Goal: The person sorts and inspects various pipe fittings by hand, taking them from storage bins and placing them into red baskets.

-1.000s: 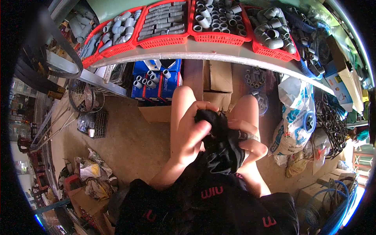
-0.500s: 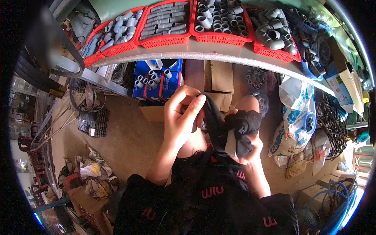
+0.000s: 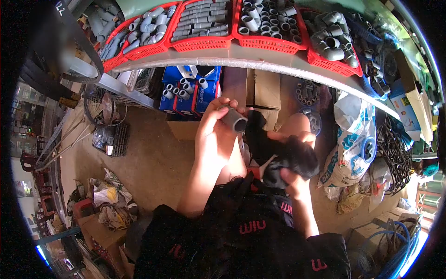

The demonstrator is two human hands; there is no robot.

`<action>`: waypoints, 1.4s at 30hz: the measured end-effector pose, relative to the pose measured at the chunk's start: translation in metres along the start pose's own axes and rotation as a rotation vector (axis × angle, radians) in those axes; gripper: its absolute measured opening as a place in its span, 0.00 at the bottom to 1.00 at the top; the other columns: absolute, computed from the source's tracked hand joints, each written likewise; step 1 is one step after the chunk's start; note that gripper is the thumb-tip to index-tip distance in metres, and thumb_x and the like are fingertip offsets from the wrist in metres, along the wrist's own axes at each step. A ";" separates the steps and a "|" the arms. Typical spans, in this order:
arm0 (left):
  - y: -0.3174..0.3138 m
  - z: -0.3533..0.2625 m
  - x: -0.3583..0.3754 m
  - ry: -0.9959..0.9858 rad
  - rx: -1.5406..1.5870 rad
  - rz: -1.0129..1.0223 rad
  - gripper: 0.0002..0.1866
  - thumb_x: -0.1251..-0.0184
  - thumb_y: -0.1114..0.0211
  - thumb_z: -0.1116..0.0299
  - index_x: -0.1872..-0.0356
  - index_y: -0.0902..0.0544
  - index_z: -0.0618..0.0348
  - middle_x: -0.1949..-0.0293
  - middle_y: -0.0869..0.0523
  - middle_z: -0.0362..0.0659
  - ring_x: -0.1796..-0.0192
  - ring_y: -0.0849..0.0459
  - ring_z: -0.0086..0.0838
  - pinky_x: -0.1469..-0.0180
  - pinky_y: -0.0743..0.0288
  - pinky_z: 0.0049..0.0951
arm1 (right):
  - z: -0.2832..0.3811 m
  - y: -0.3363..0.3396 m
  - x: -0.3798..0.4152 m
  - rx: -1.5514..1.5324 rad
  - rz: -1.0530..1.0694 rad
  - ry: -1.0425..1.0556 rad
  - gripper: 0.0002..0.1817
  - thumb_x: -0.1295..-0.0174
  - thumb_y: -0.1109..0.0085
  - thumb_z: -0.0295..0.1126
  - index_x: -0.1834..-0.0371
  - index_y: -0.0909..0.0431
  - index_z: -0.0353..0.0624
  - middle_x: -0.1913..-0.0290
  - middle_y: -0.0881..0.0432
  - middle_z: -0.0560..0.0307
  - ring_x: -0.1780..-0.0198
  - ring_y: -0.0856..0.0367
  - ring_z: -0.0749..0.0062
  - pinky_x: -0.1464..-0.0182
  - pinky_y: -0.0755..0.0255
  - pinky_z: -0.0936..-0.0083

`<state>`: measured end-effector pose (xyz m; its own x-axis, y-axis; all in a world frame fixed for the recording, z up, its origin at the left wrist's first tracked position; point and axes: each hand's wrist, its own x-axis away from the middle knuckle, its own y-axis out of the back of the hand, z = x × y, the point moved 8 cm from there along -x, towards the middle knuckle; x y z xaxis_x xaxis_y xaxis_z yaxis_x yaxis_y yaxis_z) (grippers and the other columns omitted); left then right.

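Observation:
Between the fingers and thumb of my left hand point(image 3: 211, 139) is a short grey plastic pipe fitting point(image 3: 232, 120), its round open end facing down to the right. My right hand point(image 3: 297, 183) grips a bunched black cloth point(image 3: 297, 156), with the thumb pressed into the near side of the bundle. One loose end of the cloth reaches up to just right of the fitting. A pale edge shows at the cloth's left side. Both hands are held over my lap, above my black clothing with red lettering.
Red baskets point(image 3: 200, 44) of grey pipe fittings line the shelf ahead. Beneath it are blue boxes point(image 3: 191, 100) with several fittings on top and a cardboard box point(image 3: 265, 88). A white sack point(image 3: 348, 144) stands right, crumpled wrappings point(image 3: 111, 197) lie left.
My left fingers have let go of the black cloth and now show the grey fitting turned outward. The cloth has shifted slightly right in my right hand.

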<state>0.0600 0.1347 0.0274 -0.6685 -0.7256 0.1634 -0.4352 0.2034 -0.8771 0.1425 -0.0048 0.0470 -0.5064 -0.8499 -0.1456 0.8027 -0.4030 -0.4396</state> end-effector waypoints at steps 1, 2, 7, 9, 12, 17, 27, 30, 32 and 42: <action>-0.003 0.002 0.000 -0.019 0.002 0.033 0.09 0.40 0.47 0.73 0.59 0.29 0.60 0.64 0.27 0.43 0.58 0.26 0.31 0.43 0.33 0.40 | 0.000 -0.007 0.000 -0.019 0.031 0.064 0.30 0.59 0.43 0.20 0.55 0.50 0.43 0.45 0.32 0.36 0.42 0.32 0.58 0.41 0.39 0.67; -0.007 0.004 0.002 -0.024 -0.009 0.060 0.09 0.40 0.47 0.75 0.58 0.30 0.60 0.63 0.28 0.43 0.57 0.27 0.30 0.39 0.37 0.41 | -0.002 -0.014 0.001 -0.034 0.005 -0.011 0.31 0.59 0.42 0.18 0.56 0.51 0.45 0.44 0.33 0.36 0.43 0.32 0.58 0.41 0.38 0.67; -0.011 0.007 0.007 -0.116 -0.080 0.060 0.10 0.40 0.49 0.76 0.57 0.32 0.57 0.62 0.30 0.42 0.56 0.28 0.30 0.38 0.38 0.41 | 0.016 -0.028 0.008 0.262 -0.049 0.476 0.31 0.57 0.35 0.25 0.59 0.51 0.46 0.48 0.35 0.33 0.50 0.30 0.56 0.47 0.36 0.68; -0.007 0.006 0.012 -0.132 -0.049 -0.014 0.10 0.40 0.50 0.76 0.57 0.33 0.57 0.63 0.32 0.42 0.57 0.29 0.30 0.39 0.38 0.41 | 0.021 -0.027 0.013 0.330 -0.153 0.557 0.33 0.59 0.31 0.30 0.59 0.49 0.46 0.52 0.35 0.37 0.53 0.30 0.57 0.50 0.35 0.66; -0.011 0.007 0.011 -0.176 -0.085 0.085 0.11 0.41 0.48 0.77 0.57 0.34 0.58 0.63 0.33 0.42 0.57 0.30 0.29 0.40 0.36 0.40 | 0.013 -0.039 0.010 0.515 -0.008 0.548 0.33 0.59 0.36 0.21 0.56 0.51 0.48 0.50 0.38 0.41 0.52 0.32 0.61 0.52 0.34 0.69; -0.032 0.000 0.025 -0.358 -0.419 0.239 0.12 0.42 0.46 0.76 0.58 0.36 0.60 0.61 0.37 0.43 0.57 0.31 0.29 0.42 0.35 0.40 | 0.011 -0.046 0.007 0.724 0.037 0.599 0.34 0.63 0.31 0.31 0.57 0.47 0.45 0.54 0.36 0.43 0.48 0.37 0.54 0.47 0.40 0.61; -0.045 0.001 0.022 -0.299 -0.351 0.386 0.22 0.47 0.33 0.69 0.54 0.34 0.61 0.51 0.33 0.44 0.47 0.27 0.33 0.49 0.34 0.30 | -0.018 -0.018 0.004 -0.434 -0.208 -0.251 0.44 0.69 0.38 0.25 0.45 0.51 0.53 0.47 0.38 0.52 0.45 0.37 0.63 0.43 0.36 0.66; -0.025 0.014 0.018 -0.182 -0.359 0.237 0.23 0.50 0.31 0.68 0.54 0.32 0.58 0.49 0.33 0.44 0.48 0.26 0.32 0.48 0.32 0.29 | 0.000 -0.015 0.001 -0.196 -0.169 0.087 0.42 0.68 0.36 0.24 0.48 0.50 0.53 0.47 0.39 0.47 0.45 0.37 0.60 0.44 0.36 0.66; -0.015 0.021 0.019 -0.131 -0.250 0.282 0.22 0.51 0.33 0.80 0.53 0.30 0.62 0.52 0.26 0.44 0.50 0.23 0.32 0.47 0.29 0.30 | 0.016 -0.023 0.004 0.137 -0.091 0.391 0.35 0.63 0.34 0.24 0.58 0.51 0.53 0.47 0.42 0.38 0.46 0.37 0.55 0.44 0.37 0.62; -0.017 0.032 0.026 -0.052 -0.272 0.314 0.21 0.38 0.41 0.69 0.45 0.32 0.63 0.55 0.22 0.46 0.52 0.22 0.28 0.49 0.29 0.25 | -0.003 -0.025 -0.011 -0.549 -0.084 0.013 0.48 0.62 0.31 0.36 0.38 0.52 0.62 0.31 0.61 0.38 0.36 0.42 0.57 0.37 0.43 0.63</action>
<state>0.0692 0.0920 0.0320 -0.7655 -0.6317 -0.1221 -0.3634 0.5811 -0.7282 0.1268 0.0157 0.0572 -0.5683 -0.8169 -0.0989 0.4787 -0.2304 -0.8472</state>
